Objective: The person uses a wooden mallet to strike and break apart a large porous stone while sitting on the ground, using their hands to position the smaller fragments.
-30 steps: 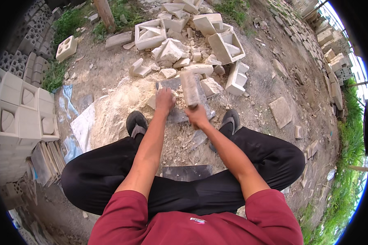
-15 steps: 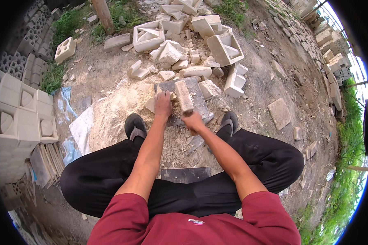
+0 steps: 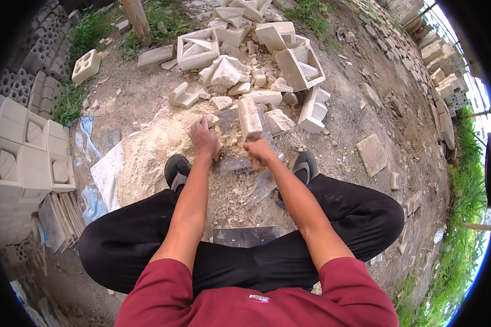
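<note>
My right hand (image 3: pixel 261 152) is wrapped round the short handle of a dusty, block-headed mallet (image 3: pixel 250 119). Its pale head is over the right part of a dark flat slab (image 3: pixel 229 121), which lies between my feet with crumbs scattered on it. At the slab's left edge, my left hand (image 3: pixel 203 137) has its fingers bent over a piece of broken block (image 3: pixel 212 119); the hand partly hides that piece. Left of this hand spreads a heap of pale crushed powder (image 3: pixel 153 155).
Beyond the slab lies a pile of broken pale blocks (image 3: pixel 226 71), with hollow moulded blocks (image 3: pixel 300 65) on its right. Stacked blocks (image 3: pixel 35 133) line the left side. A wooden post (image 3: pixel 136 22) stands far left. A dark plate (image 3: pixel 245 236) lies near me.
My left hand has shifted left, off the slab's middle toward the powder heap. The mallet has moved slightly right, with its head changed in angle, still in my right hand.
</note>
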